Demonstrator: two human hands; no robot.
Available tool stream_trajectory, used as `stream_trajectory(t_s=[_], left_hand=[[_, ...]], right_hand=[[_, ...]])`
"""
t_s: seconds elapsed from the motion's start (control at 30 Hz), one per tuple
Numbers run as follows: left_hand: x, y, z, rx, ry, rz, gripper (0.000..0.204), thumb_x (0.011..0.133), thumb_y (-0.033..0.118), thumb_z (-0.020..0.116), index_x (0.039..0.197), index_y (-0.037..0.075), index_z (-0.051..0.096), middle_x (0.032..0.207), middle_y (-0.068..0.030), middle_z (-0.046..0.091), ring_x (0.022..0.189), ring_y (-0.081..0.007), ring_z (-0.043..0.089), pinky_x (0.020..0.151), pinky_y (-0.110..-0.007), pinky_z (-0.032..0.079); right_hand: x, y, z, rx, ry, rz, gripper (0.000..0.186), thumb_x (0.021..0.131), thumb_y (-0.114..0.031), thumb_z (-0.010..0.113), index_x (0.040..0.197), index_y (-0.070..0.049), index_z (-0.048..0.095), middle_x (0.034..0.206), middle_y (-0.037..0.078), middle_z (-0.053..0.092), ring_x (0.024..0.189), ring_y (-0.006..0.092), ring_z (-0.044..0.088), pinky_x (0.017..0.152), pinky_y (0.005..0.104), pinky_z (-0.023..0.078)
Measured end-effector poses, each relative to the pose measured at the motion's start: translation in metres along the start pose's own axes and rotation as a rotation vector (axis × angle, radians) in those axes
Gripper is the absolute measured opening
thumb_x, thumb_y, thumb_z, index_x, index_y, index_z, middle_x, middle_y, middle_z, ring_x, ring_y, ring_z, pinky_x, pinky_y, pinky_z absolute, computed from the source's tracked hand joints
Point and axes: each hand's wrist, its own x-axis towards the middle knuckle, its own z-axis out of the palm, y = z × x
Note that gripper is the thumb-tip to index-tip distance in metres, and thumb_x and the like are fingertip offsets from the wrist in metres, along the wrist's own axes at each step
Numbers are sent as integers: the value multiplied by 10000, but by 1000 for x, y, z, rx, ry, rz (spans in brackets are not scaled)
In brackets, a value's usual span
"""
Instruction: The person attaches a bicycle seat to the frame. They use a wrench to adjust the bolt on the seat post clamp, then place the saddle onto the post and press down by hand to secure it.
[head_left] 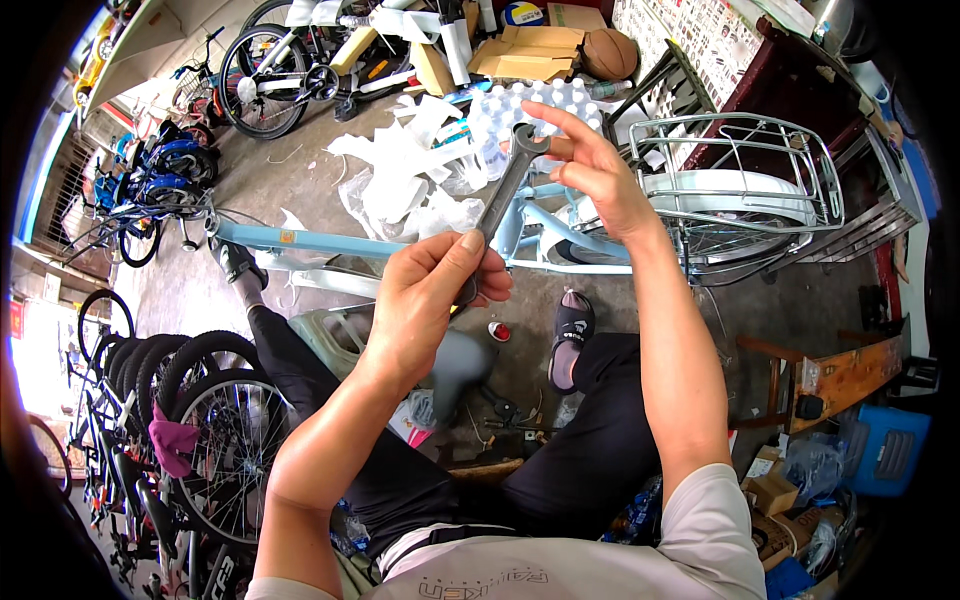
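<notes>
Bicycles are being seen on every side, in painted metal and black rubber: one pale blue frame (330,243) is lying across the middle of the floor, with its white mudguard (720,190) and a chrome wire rear rack (760,150) at the right; a row of black-tyred wheels (190,400) is being kept at the left, too overlapped to be counted. Crumpled white wrapping (400,170) is lying beyond the frame, beside flattened brown cardboard (530,50) and one orange-brown ball (610,52). Two black sandals are being worn, one (572,325) showing clearly between the knees.

One spanner (497,213), flat grey steel and long and narrow, is being held up in front of the chest, above the blue frame. Its long axis is running diagonally, its ring end pointing up and to the right, away from the person, its lower end pointing down-left.

The lower end is being gripped by the left hand (425,300), fingers curled shut around the shaft, thumb pressed along it. The ring end is being touched by the right hand (590,165), its fingers (560,120) loosely spread rather than clenched.
</notes>
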Motion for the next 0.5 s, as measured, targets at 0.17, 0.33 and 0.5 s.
stream_trajectory(t_s=[0.17,0.33,0.5], left_hand=[[-3,8,8,-6,3,35,366,1061,305,532,991,-27,670,889,-111,709,796,-157,667,739,-287,517],[-3,17,6,52,57,342,373,1073,311,499,1014,-9,681,975,-117,718,868,-163,663,798,-291,497],[7,6,-4,61,11,166,354,1046,302,576,993,-19,714,907,-74,729,836,-126,661,781,-268,511]], right_hand=[[0,0,-3,11,4,-31,689,825,-22,509,1508,-90,455,1260,126,631,1138,133,558,933,296,454],[-1,-6,2,-62,17,-4,759,772,-61,514,1522,-41,400,1301,139,624,1153,159,579,1007,343,476],[-3,0,-4,-3,15,-38,696,821,-15,515,1510,-75,445,1288,127,616,1161,155,568,959,310,452]])
